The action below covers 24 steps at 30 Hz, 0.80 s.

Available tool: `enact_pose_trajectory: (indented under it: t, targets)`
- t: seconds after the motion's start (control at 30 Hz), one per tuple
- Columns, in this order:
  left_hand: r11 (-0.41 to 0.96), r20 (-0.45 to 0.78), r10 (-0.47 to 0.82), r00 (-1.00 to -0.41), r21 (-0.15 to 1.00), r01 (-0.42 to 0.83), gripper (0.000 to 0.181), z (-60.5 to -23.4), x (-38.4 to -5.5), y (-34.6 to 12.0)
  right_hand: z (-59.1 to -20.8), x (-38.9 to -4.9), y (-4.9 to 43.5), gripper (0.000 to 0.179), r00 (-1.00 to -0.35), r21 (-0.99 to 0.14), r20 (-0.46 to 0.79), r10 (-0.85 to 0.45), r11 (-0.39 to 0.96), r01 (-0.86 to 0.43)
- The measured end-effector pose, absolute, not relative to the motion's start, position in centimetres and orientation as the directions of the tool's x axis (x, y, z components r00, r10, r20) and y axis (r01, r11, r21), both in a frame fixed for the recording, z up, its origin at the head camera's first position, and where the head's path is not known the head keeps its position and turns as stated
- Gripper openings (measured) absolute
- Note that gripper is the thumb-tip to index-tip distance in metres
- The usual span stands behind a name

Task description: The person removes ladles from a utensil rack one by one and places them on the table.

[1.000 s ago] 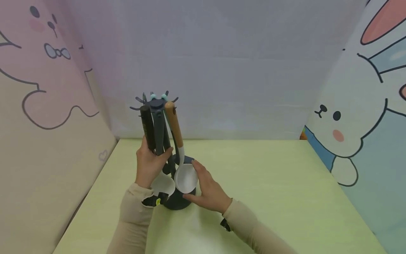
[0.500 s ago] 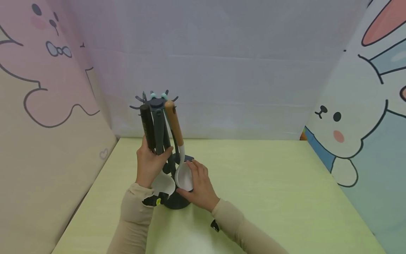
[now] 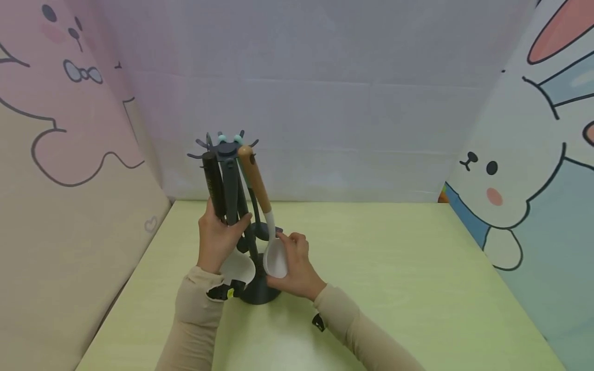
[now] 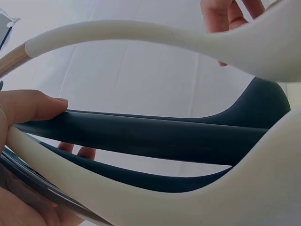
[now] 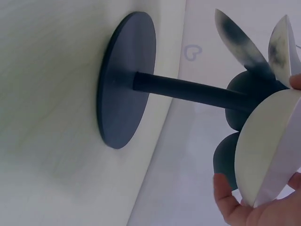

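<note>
A dark utensil stand point(image 3: 260, 295) with a round base and a hooked top stands left of the table's middle. My left hand point(image 3: 219, 241) grips its pole midway, thumb across it, along with some hanging utensils. My right hand point(image 3: 300, 268) holds the bowl of a white ladle point(image 3: 276, 259) between thumb and fingers; its wooden handle point(image 3: 255, 178) hangs from the stand's top. Another white-bowled utensil point(image 3: 238, 269) hangs beside the left wrist. A black handle point(image 3: 213, 183) rises above the left hand. In the right wrist view the ladle bowl point(image 5: 265, 146) is seen from its underside.
Dark utensil heads point(image 5: 225, 155) hang behind the ladle, near the pole point(image 5: 188, 90). Two spotted, pale-edged utensil heads point(image 5: 242, 44) hang beside them. The light green table point(image 3: 394, 268) meets a pale back wall point(image 3: 325, 154), with cartoon-printed panels on both sides.
My right hand has closed in on the white ladle's bowl and turned it sideways. The bowl has then swung right, away from the pole. My left hand keeps its grip on the stand.
</note>
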<state>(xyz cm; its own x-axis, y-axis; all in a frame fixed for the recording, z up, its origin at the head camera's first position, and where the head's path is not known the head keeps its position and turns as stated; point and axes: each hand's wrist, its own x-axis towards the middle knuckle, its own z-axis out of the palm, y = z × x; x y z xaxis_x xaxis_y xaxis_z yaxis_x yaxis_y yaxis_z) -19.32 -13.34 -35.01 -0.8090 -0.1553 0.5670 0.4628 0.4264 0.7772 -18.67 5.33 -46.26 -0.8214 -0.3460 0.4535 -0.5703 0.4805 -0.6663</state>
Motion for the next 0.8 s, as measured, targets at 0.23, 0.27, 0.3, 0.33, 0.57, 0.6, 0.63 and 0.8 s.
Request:
enact_pose_trajectory:
  t: [0.23,0.27,0.3,0.33,0.57,0.6,0.63,0.8]
  targets:
    - [0.418,0.564,-0.152,-0.812,0.781,0.464,0.049,-35.1,-19.4,-13.4,-46.3,-18.8,6.5,0.087,-0.822,-0.670,0.462,-0.334,0.475,-0.570]
    - [0.418,0.565,-0.152,-0.811,0.780,0.466,0.049,-35.1,-19.4,-13.4,-46.3,-18.8,6.7,0.087,-0.819,-0.668,0.467,-0.332,0.475,-0.573]
    - [0.422,0.567,-0.151,-0.810,0.778,0.466,0.048,-35.2,-19.4,-13.5,-46.3,-18.9,6.9,0.086,-0.818,-0.666,0.469,-0.332,0.476,-0.575]
    - [0.425,0.567,-0.149,-0.810,0.776,0.465,0.047,-35.2,-19.4,-13.5,-46.2,-18.9,7.0,0.086,-0.819,-0.665,0.469,-0.332,0.477,-0.574]
    - [0.452,0.568,-0.148,-0.809,0.767,0.456,0.043,-35.2,-19.3,-13.5,-45.8,-19.0,7.8,0.083,-0.821,-0.671,0.458,-0.340,0.473,-0.570]
    - [0.452,0.568,-0.149,-0.809,0.767,0.456,0.042,-35.2,-19.3,-13.5,-45.7,-19.1,7.9,0.083,-0.820,-0.669,0.462,-0.338,0.475,-0.572]
    - [0.452,0.567,-0.149,-0.810,0.767,0.454,0.042,-35.2,-19.3,-13.6,-45.6,-19.1,8.0,0.084,-0.820,-0.668,0.465,-0.335,0.475,-0.573]
    - [0.445,0.564,-0.149,-0.813,0.772,0.454,0.041,-35.2,-19.3,-13.4,-45.2,-19.3,8.9,0.084,-0.818,-0.664,0.487,-0.305,0.480,-0.574]
